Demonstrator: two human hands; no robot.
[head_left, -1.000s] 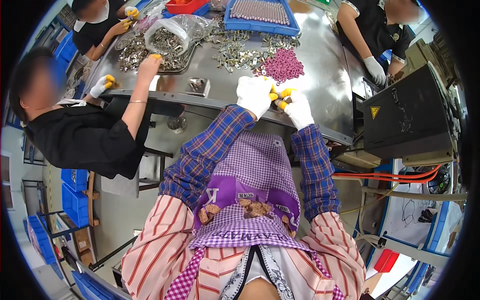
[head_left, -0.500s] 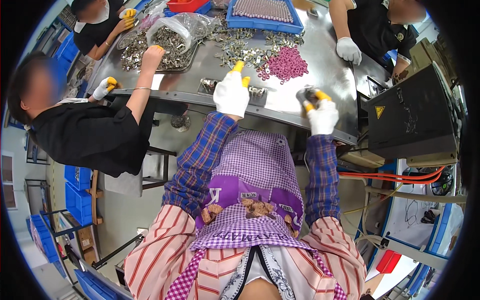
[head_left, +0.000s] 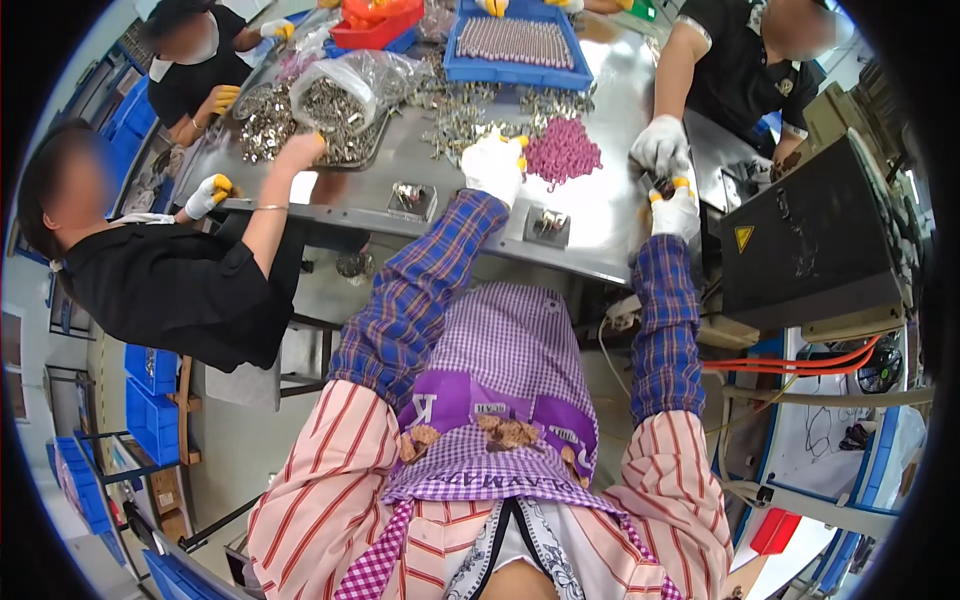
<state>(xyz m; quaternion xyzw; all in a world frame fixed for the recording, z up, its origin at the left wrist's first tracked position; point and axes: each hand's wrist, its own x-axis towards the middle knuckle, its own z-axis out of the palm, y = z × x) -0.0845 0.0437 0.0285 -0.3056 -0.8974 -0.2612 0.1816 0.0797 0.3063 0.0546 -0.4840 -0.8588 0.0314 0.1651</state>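
My left hand point(head_left: 494, 168), in a white glove with yellow fingertips, is over the near edge of the loose metal parts point(head_left: 462, 118), just left of a heap of pink rings point(head_left: 563, 150). Its fingers are mostly hidden, so whether they hold a part does not show. At the right side of the table my right hand point(head_left: 675, 214), gloved alike, grips a small dark block point(head_left: 660, 187). A co-worker's gloved hand point(head_left: 660, 148) meets it at the block's far side. Two dark fixture blocks with shiny metal pieces, a left one point(head_left: 411, 201) and a right one point(head_left: 547, 226), rest near the front edge.
A blue tray point(head_left: 520, 72) of ringed rods stands at the back, beside a red bin point(head_left: 375, 30). Left lies a metal tray point(head_left: 375, 150) of parts with a plastic bag point(head_left: 385, 75). Co-workers sit left and right. A dark machine box point(head_left: 815, 235) stands right.
My right hand has moved right with the dark block to the co-worker's hand. My left hand has left the fixtures and moved right and farther in. The fixtures now stand farther apart.
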